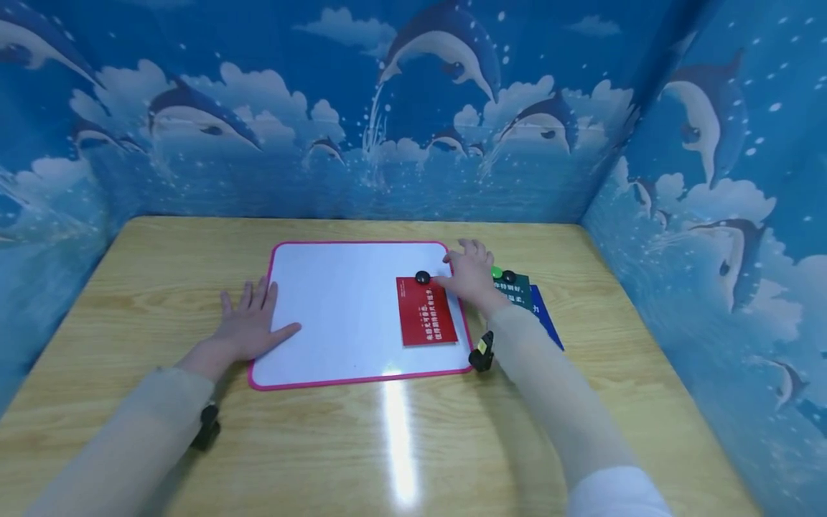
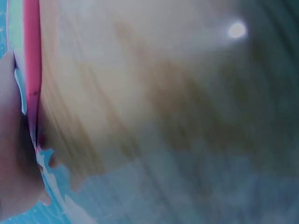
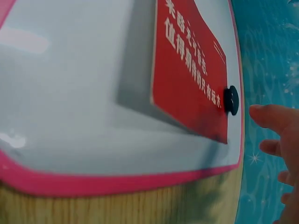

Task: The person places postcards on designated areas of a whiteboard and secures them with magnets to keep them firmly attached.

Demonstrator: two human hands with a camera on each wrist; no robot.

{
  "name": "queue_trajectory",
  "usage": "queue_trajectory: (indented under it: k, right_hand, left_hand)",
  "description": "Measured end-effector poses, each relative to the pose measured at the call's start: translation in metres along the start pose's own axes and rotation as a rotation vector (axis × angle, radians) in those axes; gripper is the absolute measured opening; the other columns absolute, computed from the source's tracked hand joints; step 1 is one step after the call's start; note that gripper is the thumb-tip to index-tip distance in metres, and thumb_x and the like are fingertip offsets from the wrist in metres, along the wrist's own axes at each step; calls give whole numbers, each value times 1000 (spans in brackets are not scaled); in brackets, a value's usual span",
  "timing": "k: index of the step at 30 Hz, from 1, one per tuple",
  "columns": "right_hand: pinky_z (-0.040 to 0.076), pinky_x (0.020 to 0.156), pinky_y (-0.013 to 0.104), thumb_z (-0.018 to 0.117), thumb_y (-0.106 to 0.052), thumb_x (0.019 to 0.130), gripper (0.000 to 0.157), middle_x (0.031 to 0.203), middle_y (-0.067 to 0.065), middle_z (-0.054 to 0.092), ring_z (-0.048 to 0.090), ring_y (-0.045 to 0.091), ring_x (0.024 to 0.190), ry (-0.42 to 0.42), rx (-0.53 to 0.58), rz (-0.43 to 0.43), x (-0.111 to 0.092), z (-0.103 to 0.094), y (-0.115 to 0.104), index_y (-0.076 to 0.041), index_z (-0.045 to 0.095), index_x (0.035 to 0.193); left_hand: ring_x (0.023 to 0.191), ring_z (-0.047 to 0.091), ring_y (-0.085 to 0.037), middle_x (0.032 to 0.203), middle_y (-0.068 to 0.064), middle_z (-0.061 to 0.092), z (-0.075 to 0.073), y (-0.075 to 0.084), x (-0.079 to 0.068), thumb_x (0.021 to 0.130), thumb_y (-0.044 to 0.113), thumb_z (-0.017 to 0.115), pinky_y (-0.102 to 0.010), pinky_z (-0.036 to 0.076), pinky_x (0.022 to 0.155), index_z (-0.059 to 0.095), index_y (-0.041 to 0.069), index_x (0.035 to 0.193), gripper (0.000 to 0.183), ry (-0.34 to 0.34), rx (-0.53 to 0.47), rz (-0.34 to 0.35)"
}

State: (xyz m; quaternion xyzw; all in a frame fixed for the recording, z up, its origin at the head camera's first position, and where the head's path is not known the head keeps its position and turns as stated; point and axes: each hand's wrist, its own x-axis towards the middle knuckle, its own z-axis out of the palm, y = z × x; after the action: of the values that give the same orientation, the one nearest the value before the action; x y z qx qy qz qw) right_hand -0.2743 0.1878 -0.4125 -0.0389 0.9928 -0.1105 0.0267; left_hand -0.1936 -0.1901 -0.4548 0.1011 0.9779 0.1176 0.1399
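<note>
A whiteboard (image 1: 336,309) with a pink rim lies flat on the table. On its right side is a red card (image 1: 423,312) with white writing, under a black round magnet (image 1: 423,277) at its top edge. My left hand (image 1: 248,327) rests across the board's left edge, its fingers straight and spread. In the right wrist view, the near edge of the red card (image 3: 191,70) stands up off the board. My right hand (image 1: 472,273) hovers by the board's right edge. Its thumb is close to the black magnet (image 3: 232,100) but apart from it, and the fingers hold nothing.
To the right of the board lie a dark green card (image 1: 517,291) and a blue card (image 1: 545,319), partly covered by my right arm. A green magnet (image 1: 497,272) and a black magnet (image 1: 509,277) sit there. Dolphin-print cloth (image 1: 413,165) walls the table's back and sides.
</note>
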Motion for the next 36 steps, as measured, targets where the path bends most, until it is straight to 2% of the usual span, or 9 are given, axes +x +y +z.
queue_trajectory:
  k: [14, 19, 23, 25, 27, 29, 31, 33, 36]
  right_hand:
    - [19, 107, 61, 59, -39, 89, 53, 147, 23, 28, 20, 43, 135, 20, 74, 158, -15, -16, 63, -3, 52, 127]
    - [35, 101, 56, 56, -38, 90, 57, 138, 27, 38, 37, 43, 125, -4, 96, 209, -24, -20, 86, -1, 47, 131]
    - [44, 96, 51, 51, -37, 93, 57, 130, 27, 49, 50, 39, 116, -70, 219, 322, -31, -26, 103, 3, 44, 132]
    - [48, 89, 47, 49, -36, 93, 54, 121, 24, 54, 55, 35, 107, -96, 301, 391, -35, -30, 112, 5, 46, 128]
    - [50, 76, 39, 49, -35, 93, 46, 100, 18, 58, 57, 28, 89, -112, 385, 450, -38, -31, 121, 5, 51, 116]
    - [45, 62, 30, 51, -35, 92, 35, 76, 6, 52, 50, 19, 69, -129, 444, 491, -41, -31, 130, 0, 52, 96]
    - [38, 54, 26, 52, -35, 91, 31, 62, -2, 40, 41, 13, 57, -157, 465, 523, -42, -31, 136, -7, 47, 81]
    - [36, 53, 26, 53, -38, 90, 34, 55, -5, 35, 38, 11, 51, -187, 440, 547, -43, -32, 138, -11, 42, 73]
    - [37, 56, 28, 53, -41, 89, 35, 55, -4, 36, 40, 13, 53, -219, 414, 582, -45, -35, 138, -11, 43, 74]
  left_hand:
    - [138, -7, -53, 153, -31, -5, -2, 3, -4, 86, 69, 38, -70, -19, 101, 3, -7, 147, 103, 8, -19, 13]
    - [138, -6, -53, 153, -31, -4, -1, 3, -3, 85, 72, 37, -70, -19, 102, 4, -7, 147, 106, 22, -27, 18]
    - [137, -7, -54, 153, -31, -6, -3, 5, -2, 86, 70, 38, -70, -19, 101, 3, -7, 147, 104, 3, -13, 12]
    - [137, -8, -54, 153, -31, -6, -4, 6, -2, 87, 68, 39, -70, -18, 101, 2, -6, 147, 102, -2, -5, 8]
    - [137, -8, -54, 152, -31, -6, -4, 6, -3, 87, 67, 39, -70, -18, 101, 2, -6, 147, 102, -3, -4, 5]
    - [137, -8, -54, 152, -31, -6, -3, 5, -2, 87, 68, 39, -70, -18, 101, 2, -6, 147, 103, -4, -1, 3]
    - [137, -8, -54, 153, -31, -7, -3, 4, -2, 86, 69, 38, -70, -19, 101, 1, -6, 147, 103, -6, -1, -3]
    - [138, -9, -53, 153, -30, -8, -2, 3, -1, 86, 70, 37, -69, -20, 101, 1, -6, 147, 104, -9, -1, -7]
    - [138, -10, -53, 153, -30, -9, -1, 2, 0, 85, 72, 36, -69, -20, 101, 0, -5, 147, 105, -11, -1, -10]
